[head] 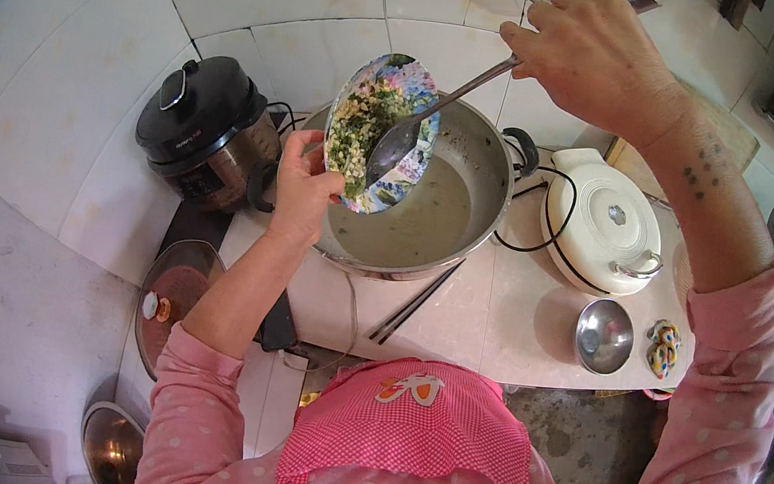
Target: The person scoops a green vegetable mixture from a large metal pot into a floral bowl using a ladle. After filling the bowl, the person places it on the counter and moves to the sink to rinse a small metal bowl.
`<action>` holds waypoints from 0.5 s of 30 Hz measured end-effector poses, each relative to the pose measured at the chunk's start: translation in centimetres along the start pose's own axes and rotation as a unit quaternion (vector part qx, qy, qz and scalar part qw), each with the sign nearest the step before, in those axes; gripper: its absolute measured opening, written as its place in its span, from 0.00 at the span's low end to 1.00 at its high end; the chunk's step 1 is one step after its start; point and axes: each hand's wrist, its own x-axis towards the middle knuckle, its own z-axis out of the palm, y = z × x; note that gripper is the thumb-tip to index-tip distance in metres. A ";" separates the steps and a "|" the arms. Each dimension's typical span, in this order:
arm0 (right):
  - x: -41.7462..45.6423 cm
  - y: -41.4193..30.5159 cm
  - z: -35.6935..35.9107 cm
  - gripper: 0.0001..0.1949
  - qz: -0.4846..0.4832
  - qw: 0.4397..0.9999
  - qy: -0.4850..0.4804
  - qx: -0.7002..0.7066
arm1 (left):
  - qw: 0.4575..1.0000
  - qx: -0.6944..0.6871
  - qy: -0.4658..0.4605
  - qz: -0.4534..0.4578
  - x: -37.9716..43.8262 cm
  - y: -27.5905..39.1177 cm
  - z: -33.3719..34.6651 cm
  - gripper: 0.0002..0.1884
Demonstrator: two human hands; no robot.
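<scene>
My left hand grips the near-left rim of a floral-patterned plate, which tilts over a large metal pot. Chopped green herbs and pale minced bits cover the plate's left part. Raised high at the upper right, my right hand holds the handle end of a metal spoon. The spoon's bowl rests against the plate, beside the chopped bits. Cloudy, pale liquid fills the bottom of the pot. The plate hides the pot's far-left part.
Left of the pot stands a black electric pressure cooker. Dark chopsticks lie before the pot. On the right are a white round electric appliance with a black cord, and a steel bowl. A glass lid leans at the left.
</scene>
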 end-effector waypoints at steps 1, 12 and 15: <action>0.0 0.0 0.1 0.07 0.000 1.000 0.002 0.001 | 1.000 0.004 0.003 -0.001 0.0 -0.1 -0.1 0.28; -1.0 -1.0 1.7 0.16 0.051 0.997 0.052 0.018 | 0.999 0.043 -0.018 0.006 0.1 0.3 -0.4 0.29; -1.0 -1.1 1.4 0.17 0.057 0.997 0.036 0.031 | 0.999 0.038 -0.022 0.016 0.3 0.0 -0.6 0.29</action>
